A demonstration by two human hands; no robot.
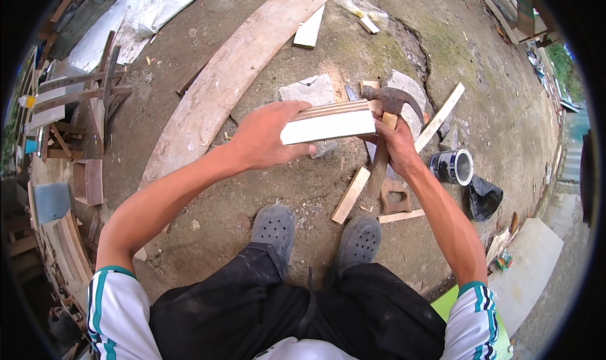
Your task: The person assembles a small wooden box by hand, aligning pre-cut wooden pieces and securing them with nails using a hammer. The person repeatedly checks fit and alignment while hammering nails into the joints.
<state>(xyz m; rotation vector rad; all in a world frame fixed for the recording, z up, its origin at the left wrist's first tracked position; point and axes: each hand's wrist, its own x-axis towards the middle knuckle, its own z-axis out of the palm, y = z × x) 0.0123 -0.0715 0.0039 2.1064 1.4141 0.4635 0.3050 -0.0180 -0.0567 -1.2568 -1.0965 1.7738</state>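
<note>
Holding a long block of wood with a white front and brown striped layers along its top [328,125], I have my left grip [268,136] clamped on its left end, with fingers above and below. The block is up in front of me, over the ground. My right grip [399,144] is closed around a hammer with a rusty brown metal head and a pale wooden handle [379,158]. The hammer's head points up, just beside the right end of the block. My right fingers are by that end too, but I can't tell how much they hold it.

Under the hammer, a saw with a brown wooden handle [395,200] lies on the rough grey-brown ground [208,234]. A short, pale wooden stick [351,196] is to the left of the saw. To the right, a round paint can with a dark label [452,167] lies tipped near a crumpled black plastic bag [485,199]. A long, wide, dusty pinkish board [233,76] lies at the far left.
</note>
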